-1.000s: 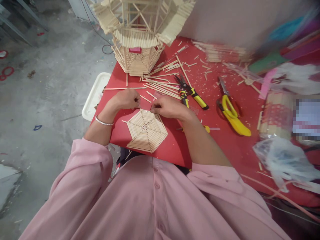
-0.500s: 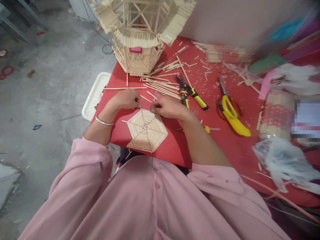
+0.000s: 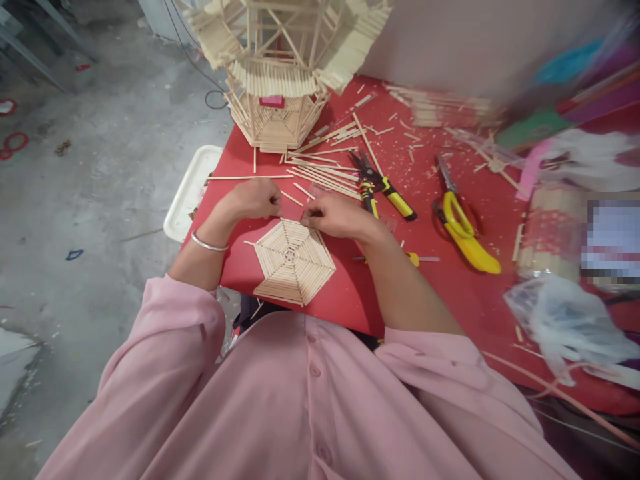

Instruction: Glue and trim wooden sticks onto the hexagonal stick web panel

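Observation:
A flat octagonal panel (image 3: pixel 295 263) of thin wooden sticks, laid in rings like a web, lies near the front edge of the red table. At its far left edge is my left hand (image 3: pixel 257 198), fingers curled and tips pinched together. My right hand (image 3: pixel 334 215) rests at the panel's far right edge, thumb and fingers closed by the outermost stick. What either pinch holds is too small to tell. Just beyond my hands lie several loose sticks (image 3: pixel 325 179). One stick end (image 3: pixel 250 243) juts out from the panel's left corner.
Behind stands a tall stick-built pavilion model (image 3: pixel 275 77). Black-and-yellow pliers (image 3: pixel 383 187) and yellow-handled scissors (image 3: pixel 463 223) lie to the right. Farther right are a wrapped stick bundle (image 3: pixel 550 230) and a plastic bag (image 3: pixel 565 320). A white stool (image 3: pixel 187 200) stands left of the table.

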`<state>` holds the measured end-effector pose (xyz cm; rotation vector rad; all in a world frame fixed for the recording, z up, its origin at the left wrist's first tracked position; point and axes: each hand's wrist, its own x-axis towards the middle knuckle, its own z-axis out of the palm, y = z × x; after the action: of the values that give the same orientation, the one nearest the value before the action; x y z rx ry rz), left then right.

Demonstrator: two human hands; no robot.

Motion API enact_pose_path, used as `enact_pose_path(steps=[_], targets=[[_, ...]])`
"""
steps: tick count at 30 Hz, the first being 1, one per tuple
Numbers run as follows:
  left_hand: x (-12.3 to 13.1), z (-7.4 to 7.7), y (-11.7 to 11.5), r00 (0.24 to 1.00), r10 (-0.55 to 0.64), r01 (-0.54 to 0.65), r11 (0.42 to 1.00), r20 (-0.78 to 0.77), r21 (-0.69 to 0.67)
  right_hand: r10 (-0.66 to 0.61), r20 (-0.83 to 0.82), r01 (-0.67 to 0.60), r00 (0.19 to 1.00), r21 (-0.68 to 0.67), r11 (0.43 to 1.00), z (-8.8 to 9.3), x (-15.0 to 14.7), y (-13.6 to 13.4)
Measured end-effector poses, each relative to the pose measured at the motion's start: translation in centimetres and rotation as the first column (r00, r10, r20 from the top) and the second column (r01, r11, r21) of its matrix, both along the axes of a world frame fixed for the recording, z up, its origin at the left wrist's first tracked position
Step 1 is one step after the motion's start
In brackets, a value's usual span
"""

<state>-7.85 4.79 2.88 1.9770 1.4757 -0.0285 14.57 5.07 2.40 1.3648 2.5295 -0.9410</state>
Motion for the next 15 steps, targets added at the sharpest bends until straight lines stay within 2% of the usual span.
enact_pose_path(steps=[15], targets=[[0.07,0.34,-0.08,1.000,0.011,-0.011,1.000,0.001,-0.025,-0.029,0.021,0.028,0.999,0.021,0.999,-0.39,0.00,-0.15]])
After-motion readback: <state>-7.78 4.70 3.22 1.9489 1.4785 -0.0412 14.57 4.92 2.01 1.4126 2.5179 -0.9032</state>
